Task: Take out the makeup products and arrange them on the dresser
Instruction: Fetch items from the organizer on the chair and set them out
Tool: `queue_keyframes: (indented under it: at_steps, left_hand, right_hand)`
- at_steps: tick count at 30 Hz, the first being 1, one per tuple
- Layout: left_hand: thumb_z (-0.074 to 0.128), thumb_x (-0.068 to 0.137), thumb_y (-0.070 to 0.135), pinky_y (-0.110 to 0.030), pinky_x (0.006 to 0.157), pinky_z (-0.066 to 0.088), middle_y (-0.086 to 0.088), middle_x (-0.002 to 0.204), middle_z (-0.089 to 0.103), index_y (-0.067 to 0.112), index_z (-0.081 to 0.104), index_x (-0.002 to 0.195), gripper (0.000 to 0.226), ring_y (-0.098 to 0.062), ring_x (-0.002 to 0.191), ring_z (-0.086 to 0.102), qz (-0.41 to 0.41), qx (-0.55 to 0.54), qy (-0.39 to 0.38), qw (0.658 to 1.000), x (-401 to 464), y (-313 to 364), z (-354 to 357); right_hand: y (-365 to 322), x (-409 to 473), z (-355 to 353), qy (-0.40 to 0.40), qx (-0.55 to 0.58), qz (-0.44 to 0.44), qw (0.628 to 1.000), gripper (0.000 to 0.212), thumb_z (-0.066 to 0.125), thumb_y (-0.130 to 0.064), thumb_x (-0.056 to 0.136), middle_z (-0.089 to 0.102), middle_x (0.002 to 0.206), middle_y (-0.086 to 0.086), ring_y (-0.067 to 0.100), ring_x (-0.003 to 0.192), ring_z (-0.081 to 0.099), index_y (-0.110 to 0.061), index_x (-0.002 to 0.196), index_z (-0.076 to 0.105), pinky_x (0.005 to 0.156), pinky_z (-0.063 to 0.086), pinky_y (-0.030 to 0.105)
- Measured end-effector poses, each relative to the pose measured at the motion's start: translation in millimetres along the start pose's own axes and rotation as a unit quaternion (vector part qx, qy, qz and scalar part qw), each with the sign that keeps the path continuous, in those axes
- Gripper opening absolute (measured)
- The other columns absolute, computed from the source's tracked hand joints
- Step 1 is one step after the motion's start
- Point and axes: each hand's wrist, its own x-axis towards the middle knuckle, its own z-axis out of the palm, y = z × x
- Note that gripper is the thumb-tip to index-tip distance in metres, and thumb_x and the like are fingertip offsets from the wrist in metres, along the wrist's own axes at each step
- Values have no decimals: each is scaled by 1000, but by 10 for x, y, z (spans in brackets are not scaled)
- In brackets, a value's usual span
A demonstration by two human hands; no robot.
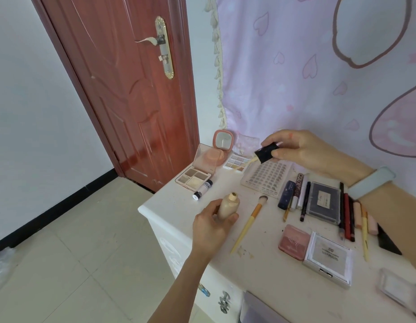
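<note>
Foundation bottle (227, 204): beige, uncapped, upright near dresser (169, 201) front-left edge. Black cap (267, 152) with applicator: raised above dresser.

Printing on silver compact (327, 259) and small tube (203, 190) — unreadable

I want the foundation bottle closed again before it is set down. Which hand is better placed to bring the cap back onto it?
The right hand. It already pinches the black cap, applicator pointing down-left towards the bottle. The left hand grips the open foundation bottle upright and looks best kept steadying it.
</note>
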Motion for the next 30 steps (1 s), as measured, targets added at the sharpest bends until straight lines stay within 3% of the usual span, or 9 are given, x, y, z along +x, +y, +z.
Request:
queue_keyframes:
  at_steps: [2,4,11,14,17,20,26,28,30]
  left_hand:
    - [74,77,26,-18,75,46,17,90,67,35,61,96,25,-6,88,60,-20,-62,18,998,-6,7,-67]
    - [75,75,29,-15,72,45,16,83,66,34,62,92,22,-6,83,59,-26,-89,57,994,9,2,-197]
    - [73,77,25,-18,66,42,2,85,66,15,66,94,20,-12,83,61,-74,-52,172,981,403,-152,-916]
    - [73,75,32,-21,65,42,6,78,64,19,67,86,18,-14,83,61,-97,-1,166,981,584,-261,-1073]
    - [65,63,45,-28,69,46,7,75,63,21,66,82,30,-16,81,62,-119,29,168,978,671,-351,-1082]
    - [69,64,42,-26,69,44,13,73,61,23,69,97,37,-13,79,60,-114,42,173,977,707,-425,-1055]
    - [68,79,30,-18,72,44,10,82,64,22,63,117,39,-7,81,58,-95,63,144,983,694,-547,-1058]
    - [64,83,33,-35,92,44,1,96,66,24,62,118,36,-18,98,57,-86,76,126,985,673,-583,-1087]
    - [63,85,33,-49,96,39,-3,88,63,19,65,107,26,-26,101,55,-71,102,118,985,639,-599,-1108]
  right_hand:
    - [106,17,119,34,215,42,975,25,50,6,87,65,101,13,20,83,66,-13,95,64,76,55,26]
    - [216,42,296,58,389,87,915,18,50,6,85,69,98,15,23,83,68,-2,96,62,72,58,27]
    - [296,258,970,43,597,138,789,16,44,2,92,71,86,16,27,90,69,8,99,57,70,57,25]
    - [273,371,1238,23,541,148,827,17,41,8,92,66,98,17,30,100,65,10,104,53,78,57,29]
    - [281,463,1498,40,349,126,928,22,49,2,90,65,101,12,23,101,63,3,111,54,83,54,26]
    - [300,547,1688,62,163,107,979,27,60,-7,85,67,107,8,17,99,61,-9,112,55,85,47,23]
    - [383,721,1986,87,-89,36,992,28,68,-25,78,57,98,-7,15,103,48,-16,104,62,94,34,35]
    - [411,752,2046,98,-115,27,988,24,68,-28,77,55,91,-10,15,99,46,-18,98,62,85,28,32]
    - [441,766,2106,102,-143,16,984,20,67,-30,77,55,87,-14,14,99,45,-21,94,61,76,20,28]
